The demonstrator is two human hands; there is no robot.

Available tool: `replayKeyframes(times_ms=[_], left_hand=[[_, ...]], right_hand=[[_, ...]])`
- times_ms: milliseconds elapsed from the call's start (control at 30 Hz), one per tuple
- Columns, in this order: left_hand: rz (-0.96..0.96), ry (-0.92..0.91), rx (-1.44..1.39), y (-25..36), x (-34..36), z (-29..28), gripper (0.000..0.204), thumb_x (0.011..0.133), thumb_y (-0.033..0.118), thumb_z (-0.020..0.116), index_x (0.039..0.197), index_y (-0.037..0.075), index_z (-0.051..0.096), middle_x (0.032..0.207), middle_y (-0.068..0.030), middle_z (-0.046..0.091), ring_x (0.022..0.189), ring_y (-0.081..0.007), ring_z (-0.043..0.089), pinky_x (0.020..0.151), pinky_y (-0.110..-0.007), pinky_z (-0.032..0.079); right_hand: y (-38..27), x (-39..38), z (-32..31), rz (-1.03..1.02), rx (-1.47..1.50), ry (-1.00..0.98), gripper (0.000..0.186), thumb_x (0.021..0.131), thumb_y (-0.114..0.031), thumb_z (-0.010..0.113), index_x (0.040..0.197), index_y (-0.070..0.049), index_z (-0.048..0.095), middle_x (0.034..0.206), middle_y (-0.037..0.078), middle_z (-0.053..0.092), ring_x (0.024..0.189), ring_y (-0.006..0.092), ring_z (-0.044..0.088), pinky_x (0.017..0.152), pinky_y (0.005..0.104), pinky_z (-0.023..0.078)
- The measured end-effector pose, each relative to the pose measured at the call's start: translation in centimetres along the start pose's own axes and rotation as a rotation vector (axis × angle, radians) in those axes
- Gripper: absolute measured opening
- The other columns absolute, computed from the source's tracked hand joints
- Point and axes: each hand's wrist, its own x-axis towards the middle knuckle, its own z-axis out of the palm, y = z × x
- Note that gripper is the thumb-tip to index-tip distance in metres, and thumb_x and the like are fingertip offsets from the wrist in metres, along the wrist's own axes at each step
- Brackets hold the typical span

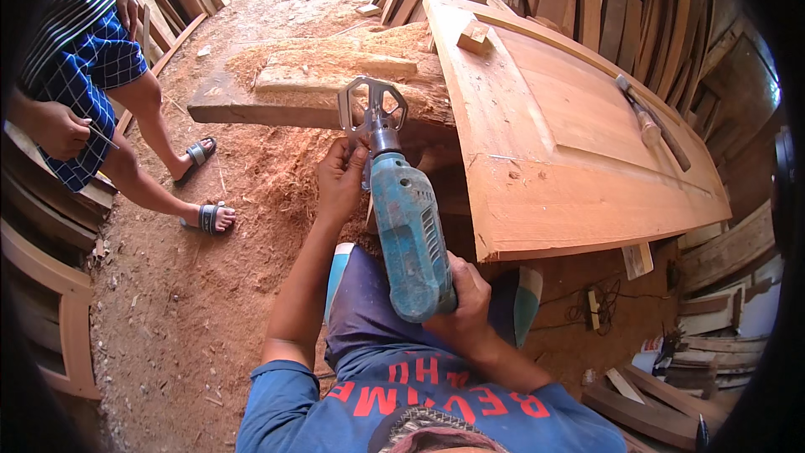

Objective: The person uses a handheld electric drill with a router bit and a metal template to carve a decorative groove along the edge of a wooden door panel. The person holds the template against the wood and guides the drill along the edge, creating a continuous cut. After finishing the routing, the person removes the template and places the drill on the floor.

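Observation:
My right hand point(470, 302) grips the rear of a scuffed teal power drill point(407, 235), whose nose points away from me. A silver metal attachment point(373, 109) with an open angular frame sits at the chuck point(386, 138). My left hand point(342, 172) is closed at a silver metal piece beside the chuck, its exact shape partly hidden by the fingers. Right of the drill lies a large wooden panel point(587, 168), bearing a small wood block point(474, 38) and a hammer with another wooden-handled tool point(650, 126).
Behind the drill lies a rough timber slab point(235, 113) with shavings. A person point(92, 50) in sandals stands at the left, holding a thin item. Boards point(579, 0) lean at the back; curved frames point(67, 310) lie left, offcuts point(662, 403) and a cable point(587, 310) right.

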Motion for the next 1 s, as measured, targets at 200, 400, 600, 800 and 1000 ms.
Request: replayKeyframes(times_ms=[200,400,600,800,1000], left_hand=[[-0.001,0.083,0.064,-1.1,-0.2,0.8,0.019,0.11,0.018,0.064,0.116,0.0,0.067,0.1,-0.0026,0.072,0.09,-0.0074,0.061,0.078,-0.025,0.05],[0.149,0.347,0.158,2.9,-2.0,0.3,0.012,0.107,0.012,0.064,0.11,-0.001,0.064,0.094,-0.0031,0.067,0.086,-0.0098,0.06,0.076,-0.027,0.049],[0.281,0.488,0.578,9.3,-4.8,-1.1,0.013,0.106,0.011,0.066,0.105,-0.001,0.06,0.089,-0.005,0.064,0.082,-0.0106,0.057,0.07,-0.029,0.046],[0.346,0.518,0.835,13.9,-6.8,-1.7,0.016,0.107,0.014,0.066,0.11,-0.001,0.064,0.09,-0.0031,0.066,0.082,-0.01,0.061,0.07,-0.028,0.048],[0.227,0.533,0.53,18.0,-5.3,0.5,0.013,0.11,0.015,0.063,0.108,0.002,0.063,0.086,0.0032,0.063,0.074,-0.0022,0.051,0.067,-0.021,0.043]], right_hand=[[-1.9,0.9,0.2,0.029,0.015,-0.043,0.072,0.067,-0.02,0.091,0.13,0.001,0.064,0.097,0.017,0.069,0.084,0.0395,0.068,0.075,0.0469,0.054],[-1.6,0.1,-2.0,0.02,0.117,-0.087,0.055,0.079,-0.009,0.09,0.123,0.006,0.063,0.105,0.017,0.074,0.086,0.0267,0.075,0.077,0.0348,0.06],[-2.3,-0.3,-4.1,-0.099,0.319,-0.12,0.076,0.07,-0.029,0.097,0.13,0.003,0.062,0.099,0.016,0.071,0.077,0.0318,0.069,0.07,0.0425,0.054],[-2.4,-0.6,-6.0,-0.057,0.497,-0.124,0.084,0.067,-0.026,0.101,0.134,0.005,0.062,0.102,0.015,0.072,0.082,0.0275,0.07,0.073,0.0383,0.055],[-0.9,-0.1,-6.7,-0.074,0.687,-0.244,0.087,0.066,-0.025,0.102,0.136,0.007,0.062,0.104,0.015,0.072,0.084,0.0263,0.07,0.075,0.0377,0.056]])
